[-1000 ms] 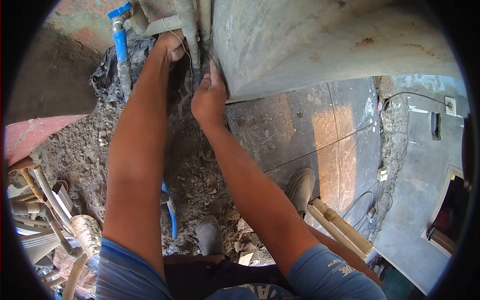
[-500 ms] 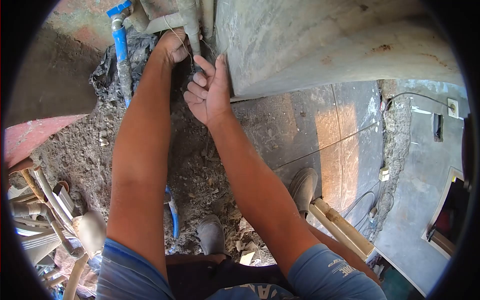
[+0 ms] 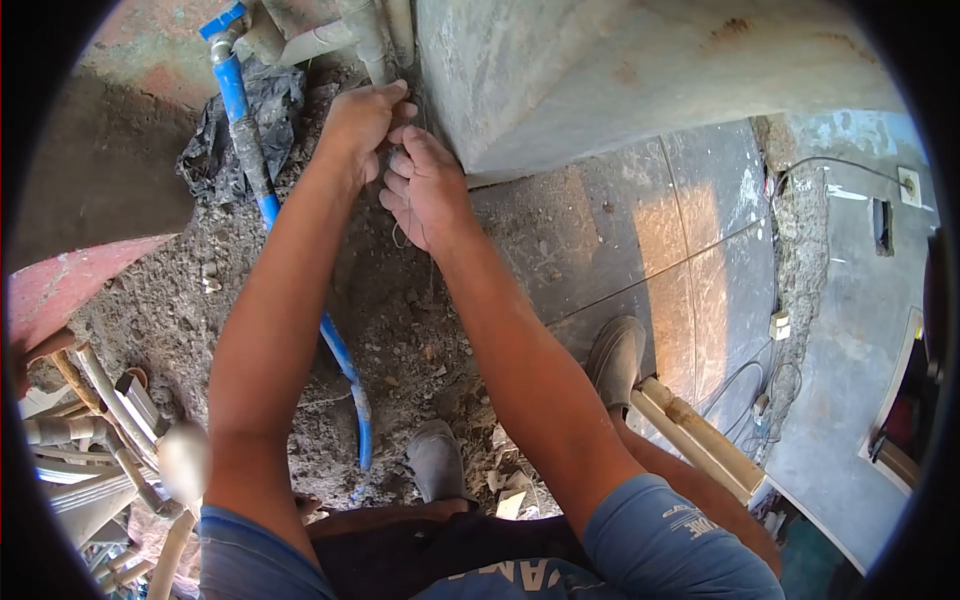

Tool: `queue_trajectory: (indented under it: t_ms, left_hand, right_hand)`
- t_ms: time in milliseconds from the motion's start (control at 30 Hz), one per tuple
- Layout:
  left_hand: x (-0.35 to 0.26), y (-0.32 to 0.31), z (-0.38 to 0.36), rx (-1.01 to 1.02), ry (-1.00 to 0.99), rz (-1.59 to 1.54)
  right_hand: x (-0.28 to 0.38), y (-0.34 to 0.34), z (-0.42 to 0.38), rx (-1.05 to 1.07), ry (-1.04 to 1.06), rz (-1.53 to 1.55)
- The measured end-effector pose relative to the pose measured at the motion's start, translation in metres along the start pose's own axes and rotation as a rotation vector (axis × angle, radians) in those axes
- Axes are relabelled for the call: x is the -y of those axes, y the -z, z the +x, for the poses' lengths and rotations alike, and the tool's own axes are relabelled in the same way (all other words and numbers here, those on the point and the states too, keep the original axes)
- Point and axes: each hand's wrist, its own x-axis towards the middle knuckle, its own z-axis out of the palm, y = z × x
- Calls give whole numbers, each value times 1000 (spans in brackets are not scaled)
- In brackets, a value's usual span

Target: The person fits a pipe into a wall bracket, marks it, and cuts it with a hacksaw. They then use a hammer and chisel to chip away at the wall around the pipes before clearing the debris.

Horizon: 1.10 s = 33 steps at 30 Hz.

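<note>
Close together below a grey vertical pipe (image 3: 366, 45) are both of my hands. Bent fingers of my left hand (image 3: 362, 122) pinch at something too small to make out, near the pipe's lower end. My right hand (image 3: 428, 188) is curled, thumb against fingers, with a thin wire (image 3: 400, 238) looping out below it. The fingertips of the two hands nearly meet. To their left, a blue pipe (image 3: 232, 88) with a blue valve handle (image 3: 222, 20) runs down past crumpled black plastic (image 3: 275, 105).
A smooth grey concrete block (image 3: 520, 90) rises at the right of my hands. Pipes and scrap (image 3: 100, 450) lie at lower left. A beige beam (image 3: 697, 440) rests by my right shoe (image 3: 616, 360). Cables hang by the right wall (image 3: 850, 300).
My left hand has come down and right from behind the pipe. My right hand has closed from spread fingers and sits slightly lower. The wire now hangs below it. The view has shifted slightly.
</note>
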Motion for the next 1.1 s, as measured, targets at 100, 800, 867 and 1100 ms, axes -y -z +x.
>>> queue_trajectory:
  t_ms: [100, 800, 867, 1100]
  left_hand:
    - [2, -2, 7, -11, -3, 1]
    - [28, 11, -60, -55, -532, 1246]
    - [41, 12, -60, -15, -529, 1215]
    - [47, 10, -96, 139, -494, 1043]
  right_hand:
    - [-2, -3, -10, -28, 37, -135]
    - [-10, 35, -106, -348, 435, -1146]
    - [-11, 25, -102, -423, 609, -1253]
    - [-4, -1, -68, -433, 497, -1192]
